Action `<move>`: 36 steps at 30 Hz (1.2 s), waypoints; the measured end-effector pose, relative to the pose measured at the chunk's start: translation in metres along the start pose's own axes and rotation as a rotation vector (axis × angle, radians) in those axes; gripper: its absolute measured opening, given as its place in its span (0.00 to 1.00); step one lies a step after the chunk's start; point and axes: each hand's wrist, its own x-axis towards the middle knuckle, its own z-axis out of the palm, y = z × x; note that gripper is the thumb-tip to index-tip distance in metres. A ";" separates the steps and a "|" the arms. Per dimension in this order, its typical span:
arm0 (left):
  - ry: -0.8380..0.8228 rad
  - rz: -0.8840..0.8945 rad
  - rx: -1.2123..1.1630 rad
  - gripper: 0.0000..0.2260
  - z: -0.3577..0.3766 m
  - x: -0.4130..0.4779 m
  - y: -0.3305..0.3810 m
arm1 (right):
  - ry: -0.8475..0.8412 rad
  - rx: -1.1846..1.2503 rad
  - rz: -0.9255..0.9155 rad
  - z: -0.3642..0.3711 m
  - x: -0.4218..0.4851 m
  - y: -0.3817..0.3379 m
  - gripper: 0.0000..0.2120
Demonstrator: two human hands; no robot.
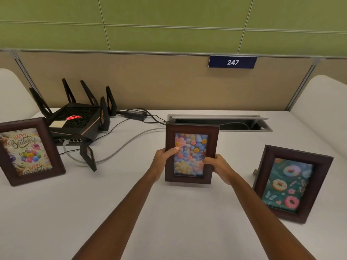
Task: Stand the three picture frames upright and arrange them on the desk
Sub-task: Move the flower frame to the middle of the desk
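Observation:
Three dark brown wooden picture frames are on the white desk [56, 212]. The birthday frame [28, 151] stands upright at the far left. At the right, the donut frame [293, 182] stands upright, leaning back on its stand. In the middle, the flower frame [193, 141] is upright, its bottom edge at the desk surface. My left hand [165, 156] grips its left side with the thumb on the glass. My right hand [218, 167] grips its right lower side.
A black router [75, 121] with several antennas sits at the back left, with grey and black cables [131, 139] trailing across the desk. A power adapter [136, 113] and an open cable slot [244, 122] lie along the back. A beige partition with a "247" sign [232, 62] stands behind.

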 end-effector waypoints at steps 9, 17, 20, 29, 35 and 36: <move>0.059 0.026 -0.082 0.09 0.005 0.051 0.016 | 0.038 -0.023 -0.051 -0.010 0.057 -0.028 0.09; 0.191 0.092 -0.014 0.14 -0.003 0.074 0.007 | 0.098 0.006 -0.010 -0.017 0.098 -0.033 0.12; 0.201 0.111 0.038 0.16 -0.004 0.079 0.006 | 0.102 -0.005 0.023 -0.018 0.106 -0.028 0.16; 0.232 0.088 0.083 0.16 -0.004 0.085 -0.003 | 0.099 -0.035 0.078 -0.021 0.114 -0.020 0.17; 0.245 0.079 0.115 0.15 -0.001 0.085 -0.009 | 0.096 -0.038 0.103 -0.022 0.115 -0.019 0.17; 0.252 0.070 0.124 0.15 -0.001 0.084 -0.010 | 0.092 -0.038 0.106 -0.022 0.114 -0.019 0.18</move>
